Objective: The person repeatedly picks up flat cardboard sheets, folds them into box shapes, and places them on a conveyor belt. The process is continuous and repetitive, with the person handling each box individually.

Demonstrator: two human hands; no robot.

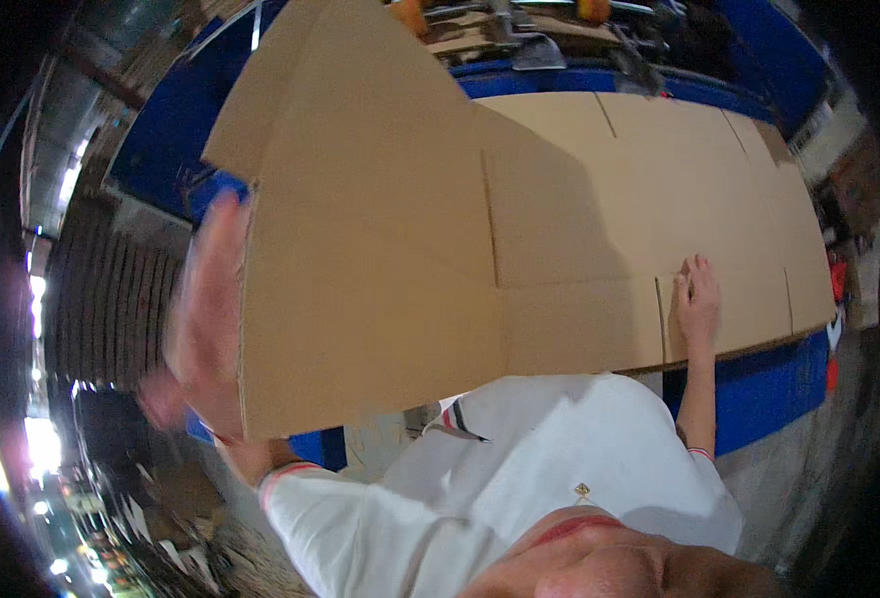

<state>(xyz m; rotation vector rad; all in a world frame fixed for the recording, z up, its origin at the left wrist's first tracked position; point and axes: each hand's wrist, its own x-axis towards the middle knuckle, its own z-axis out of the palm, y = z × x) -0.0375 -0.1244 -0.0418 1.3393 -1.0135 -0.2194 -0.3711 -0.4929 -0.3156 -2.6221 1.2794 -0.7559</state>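
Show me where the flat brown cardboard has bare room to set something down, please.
Free: the flat brown cardboard between its raised left panel and the bare right hand. Crowded: beyond the cardboard's far edge, among grey and orange objects.

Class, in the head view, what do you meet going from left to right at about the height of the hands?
Dark ridged surface, left hand, raised cardboard panel, cut slot, right hand, small red object.
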